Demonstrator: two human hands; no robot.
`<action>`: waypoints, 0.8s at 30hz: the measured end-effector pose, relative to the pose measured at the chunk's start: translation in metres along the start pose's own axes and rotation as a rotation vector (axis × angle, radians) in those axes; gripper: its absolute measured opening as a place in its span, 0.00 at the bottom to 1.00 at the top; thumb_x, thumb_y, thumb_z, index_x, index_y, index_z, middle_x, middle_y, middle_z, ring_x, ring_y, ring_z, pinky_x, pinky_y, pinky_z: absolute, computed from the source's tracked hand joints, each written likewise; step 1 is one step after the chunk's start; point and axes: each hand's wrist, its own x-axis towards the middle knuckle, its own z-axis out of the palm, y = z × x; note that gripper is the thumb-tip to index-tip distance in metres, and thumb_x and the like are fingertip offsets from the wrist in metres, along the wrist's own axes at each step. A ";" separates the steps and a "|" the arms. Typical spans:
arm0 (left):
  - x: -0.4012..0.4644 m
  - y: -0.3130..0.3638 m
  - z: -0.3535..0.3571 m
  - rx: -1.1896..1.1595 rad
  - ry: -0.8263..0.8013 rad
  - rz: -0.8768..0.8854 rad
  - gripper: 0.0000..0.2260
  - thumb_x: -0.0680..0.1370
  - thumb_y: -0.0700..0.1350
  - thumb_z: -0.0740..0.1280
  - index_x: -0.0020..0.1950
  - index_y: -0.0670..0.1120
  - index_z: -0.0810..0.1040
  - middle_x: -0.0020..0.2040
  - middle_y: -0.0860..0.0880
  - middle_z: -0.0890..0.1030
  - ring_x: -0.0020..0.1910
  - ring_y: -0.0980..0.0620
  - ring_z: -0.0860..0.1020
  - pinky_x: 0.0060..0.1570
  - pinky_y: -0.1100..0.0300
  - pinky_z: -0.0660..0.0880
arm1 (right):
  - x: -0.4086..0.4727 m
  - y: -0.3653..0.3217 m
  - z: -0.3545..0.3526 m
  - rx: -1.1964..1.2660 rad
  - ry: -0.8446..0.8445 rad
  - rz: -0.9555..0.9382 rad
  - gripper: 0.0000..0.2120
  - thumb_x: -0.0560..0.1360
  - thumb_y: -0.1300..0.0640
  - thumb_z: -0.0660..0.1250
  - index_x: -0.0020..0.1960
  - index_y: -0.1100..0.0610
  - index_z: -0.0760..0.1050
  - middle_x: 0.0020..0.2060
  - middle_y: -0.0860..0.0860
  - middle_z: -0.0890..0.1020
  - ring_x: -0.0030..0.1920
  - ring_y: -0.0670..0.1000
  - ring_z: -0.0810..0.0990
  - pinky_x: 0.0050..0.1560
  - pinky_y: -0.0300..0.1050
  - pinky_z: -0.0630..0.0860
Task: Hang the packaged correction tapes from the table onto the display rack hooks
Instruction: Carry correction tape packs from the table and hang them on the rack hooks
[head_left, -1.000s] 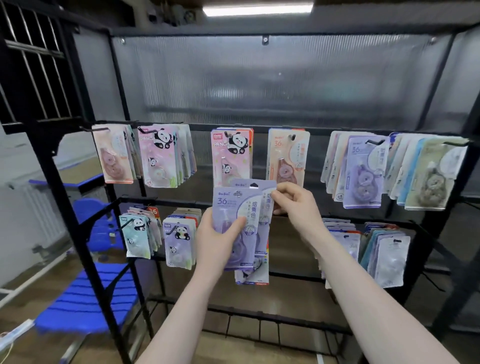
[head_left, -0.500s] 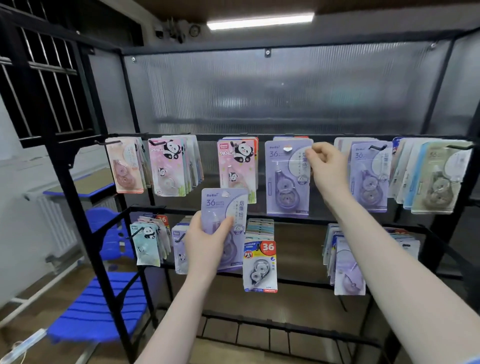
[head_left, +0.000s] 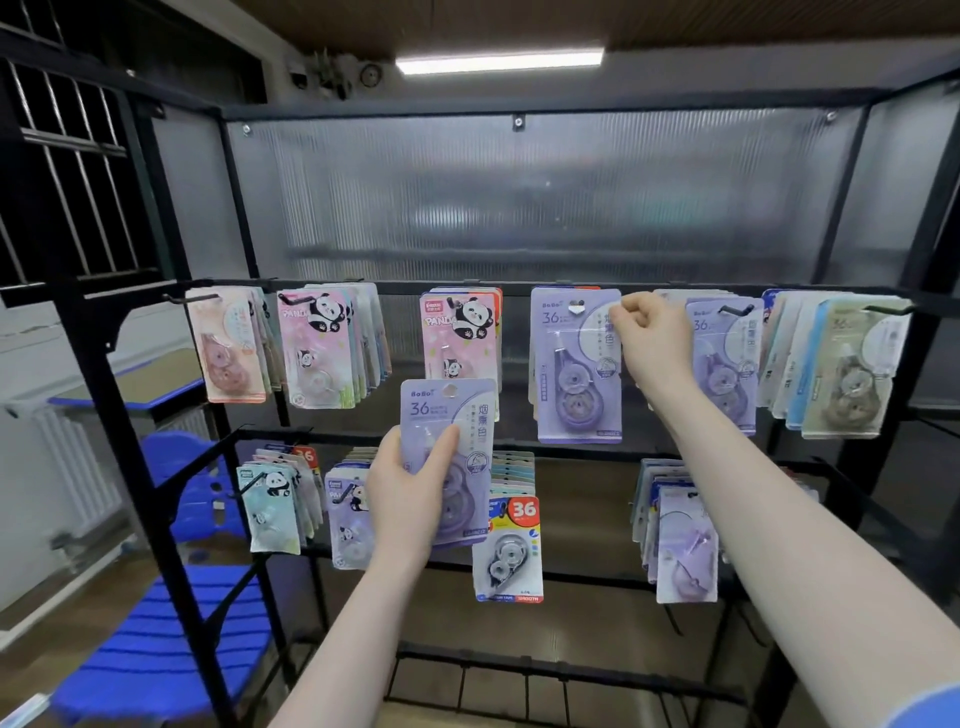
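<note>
My left hand (head_left: 410, 493) grips a purple packaged correction tape (head_left: 457, 421) upright in front of the black display rack (head_left: 519, 287), below the top row. My right hand (head_left: 652, 332) is raised to the top row and pinches the upper right corner of another purple correction tape pack (head_left: 574, 364), whose hang hole sits at the top rail. Several packs hang on the top-row hooks: peach, pink panda and purple ones.
A lower rail (head_left: 571, 452) carries more hanging packs, among them a red and blue "36" pack (head_left: 511, 551). A translucent ribbed panel (head_left: 519, 197) backs the rack. A blue chair (head_left: 156, 660) and a desk (head_left: 135, 379) stand to the left.
My right hand lifted one purple pack from my left hand's stack up to the top row, then nudged it slightly. My left hand stays lower, holding the other pack.
</note>
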 end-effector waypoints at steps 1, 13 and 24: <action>0.001 0.001 0.000 -0.009 0.001 -0.003 0.04 0.76 0.47 0.71 0.45 0.48 0.78 0.43 0.49 0.83 0.48 0.44 0.81 0.51 0.43 0.77 | 0.000 0.004 0.000 -0.017 0.006 0.007 0.08 0.77 0.56 0.63 0.49 0.58 0.79 0.38 0.51 0.80 0.42 0.51 0.77 0.42 0.42 0.70; 0.017 0.007 0.006 -0.006 -0.016 0.028 0.06 0.75 0.38 0.70 0.44 0.47 0.75 0.42 0.52 0.80 0.42 0.53 0.78 0.49 0.49 0.76 | 0.016 0.007 0.020 -0.191 0.041 0.087 0.11 0.78 0.57 0.59 0.53 0.58 0.79 0.46 0.53 0.82 0.43 0.50 0.73 0.38 0.41 0.64; 0.040 0.040 0.063 -0.181 -0.117 0.063 0.04 0.77 0.44 0.70 0.44 0.52 0.77 0.46 0.52 0.83 0.47 0.52 0.82 0.49 0.51 0.78 | -0.016 0.000 -0.021 -0.626 -0.054 -0.123 0.18 0.79 0.52 0.60 0.67 0.58 0.69 0.63 0.57 0.74 0.63 0.58 0.71 0.60 0.52 0.69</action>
